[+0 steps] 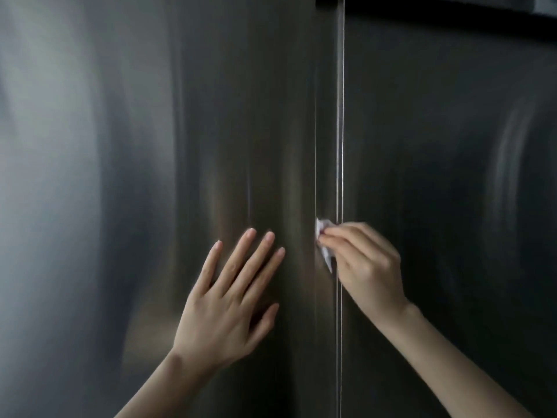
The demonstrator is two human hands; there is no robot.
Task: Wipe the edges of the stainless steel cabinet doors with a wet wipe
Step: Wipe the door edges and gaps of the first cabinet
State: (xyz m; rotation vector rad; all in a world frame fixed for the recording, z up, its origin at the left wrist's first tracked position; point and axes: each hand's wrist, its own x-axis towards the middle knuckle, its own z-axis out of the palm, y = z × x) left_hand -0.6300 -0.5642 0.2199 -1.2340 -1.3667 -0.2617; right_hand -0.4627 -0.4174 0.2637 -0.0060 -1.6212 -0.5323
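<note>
Reaches up from the bottom edge with two bare forearms. Lays the left hand (pixel 229 300) flat against the left door (pixel 135 146), fingers straight and spread, grasping nothing. Pinches a crumpled white wipe (pixel 321 231) in the right hand (pixel 366 267), fingertips curled round it. Holds the wipe against the left door's right edge, in the narrow strip between the two vertical seams, just beside the right door (pixel 452 152). Shows only blurred streaks on both steel faces.

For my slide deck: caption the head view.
Right hand presses wet wipe to door edge; left hand flat on door.
</note>
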